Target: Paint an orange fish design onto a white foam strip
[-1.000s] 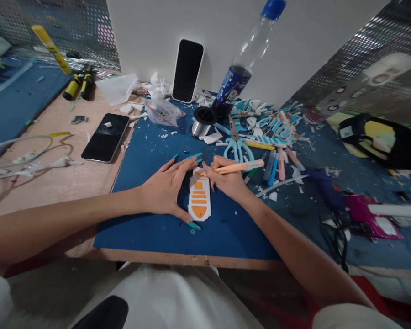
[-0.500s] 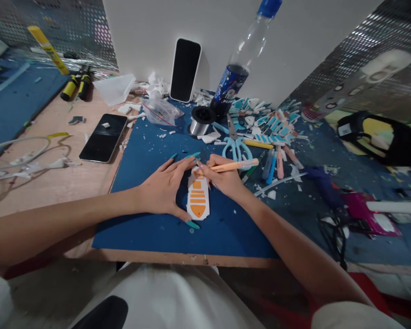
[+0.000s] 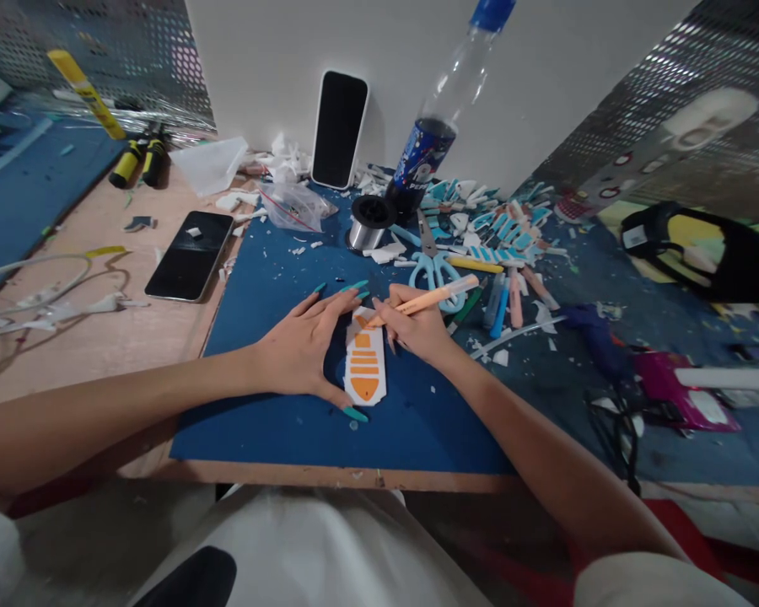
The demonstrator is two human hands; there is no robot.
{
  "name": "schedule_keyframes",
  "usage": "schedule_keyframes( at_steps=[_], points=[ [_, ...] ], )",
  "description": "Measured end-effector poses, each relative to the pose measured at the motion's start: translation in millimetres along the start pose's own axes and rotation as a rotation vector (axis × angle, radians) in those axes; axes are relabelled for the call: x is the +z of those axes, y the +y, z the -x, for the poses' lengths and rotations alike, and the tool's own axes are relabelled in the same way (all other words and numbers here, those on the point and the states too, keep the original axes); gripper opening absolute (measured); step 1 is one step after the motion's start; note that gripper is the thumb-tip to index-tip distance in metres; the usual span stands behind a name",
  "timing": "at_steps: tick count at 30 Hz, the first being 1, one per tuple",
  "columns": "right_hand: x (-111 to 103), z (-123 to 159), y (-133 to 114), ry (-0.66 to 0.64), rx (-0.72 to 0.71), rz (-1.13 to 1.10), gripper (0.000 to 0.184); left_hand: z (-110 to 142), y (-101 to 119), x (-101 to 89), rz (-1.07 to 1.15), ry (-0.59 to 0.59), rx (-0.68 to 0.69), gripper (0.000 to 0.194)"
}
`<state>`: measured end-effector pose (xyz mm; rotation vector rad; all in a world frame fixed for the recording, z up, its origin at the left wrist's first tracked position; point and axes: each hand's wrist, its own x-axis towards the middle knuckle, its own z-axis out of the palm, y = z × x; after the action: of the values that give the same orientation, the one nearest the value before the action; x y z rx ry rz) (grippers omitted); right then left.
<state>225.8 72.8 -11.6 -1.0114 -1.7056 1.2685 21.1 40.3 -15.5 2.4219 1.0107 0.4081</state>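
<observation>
A white foam piece (image 3: 379,371) with orange shapes on it lies flat on the blue mat (image 3: 278,434) in front of me. My left hand (image 3: 309,346) rests along its left side, fingers spread, the thumb near its lower end and the fingertips by its top. In my right hand (image 3: 417,324) is an orange marker (image 3: 439,295), gripped like a pen and slanting up to the right. Its tip meets the upper part of the piece, among the orange shapes there. Light blue scissors (image 3: 435,270) lie just beyond my right hand.
Behind the hands stand a wire spool (image 3: 370,223), a propped phone (image 3: 340,126) and a Pepsi bottle (image 3: 423,160). Cut foam scraps (image 3: 506,228) are heaped at the back right. Another phone (image 3: 190,257) lies left, near pliers (image 3: 140,160). A magenta object (image 3: 683,392) is far right.
The marker's tip end and my right fingers have shifted slightly, and the marker now slants more steeply. My left hand and the foam piece stay in place.
</observation>
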Motion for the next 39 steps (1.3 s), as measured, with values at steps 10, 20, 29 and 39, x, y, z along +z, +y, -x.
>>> schedule_keyframes(
  at_steps=[10,20,29,39],
  points=[
    [-0.7,0.1,-0.8,0.016,-0.008,0.002,0.039,0.5,-1.4,0.1,0.004,0.004,0.005,0.133],
    [-3.7,1.7,-0.9,-0.029,0.001,0.032,0.038,0.4,0.5,-2.1,-0.005,-0.022,-0.010,0.133],
    [-4.7,3.4,-3.4,-0.039,0.000,0.060,0.037,0.6,-1.9,-0.3,-0.009,-0.014,0.006,0.131],
    [-4.2,3.5,-2.5,0.005,0.007,0.065,0.039,-0.3,3.6,-4.3,-0.021,-0.024,-0.007,0.129]
  ],
)
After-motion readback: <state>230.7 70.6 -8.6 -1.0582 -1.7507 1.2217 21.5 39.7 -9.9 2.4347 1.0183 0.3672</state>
